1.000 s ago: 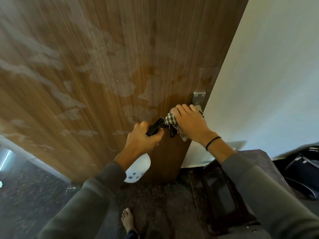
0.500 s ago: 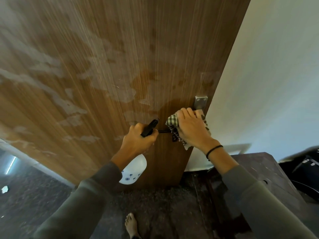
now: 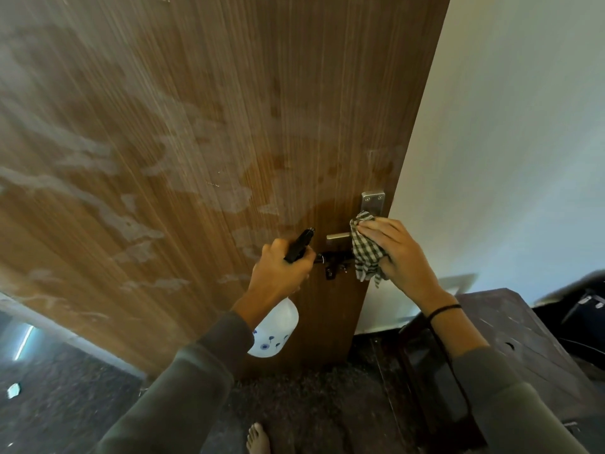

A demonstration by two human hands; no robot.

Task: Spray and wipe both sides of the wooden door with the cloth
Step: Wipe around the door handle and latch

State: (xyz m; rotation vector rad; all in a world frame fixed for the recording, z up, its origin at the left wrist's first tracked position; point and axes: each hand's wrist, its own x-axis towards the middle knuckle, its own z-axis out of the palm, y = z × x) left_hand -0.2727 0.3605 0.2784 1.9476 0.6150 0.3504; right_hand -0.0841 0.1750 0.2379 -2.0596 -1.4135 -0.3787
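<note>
The brown wooden door fills the left and middle, with pale wet streaks across its face. My left hand grips the black head of a white spray bottle, whose nozzle points up toward the door. My right hand holds a green-and-white checked cloth against the door's right edge, over the metal handle just below its silver plate. A black latch sits between my hands.
A white wall stands right of the door. A dark wooden cabinet sits low on the right, close to my right forearm. Dark speckled floor lies below, with a bare foot at the bottom edge.
My right hand and the cloth have slid right along the handle, uncovering its free end. The left hand with the bottle has stayed in about the same place.
</note>
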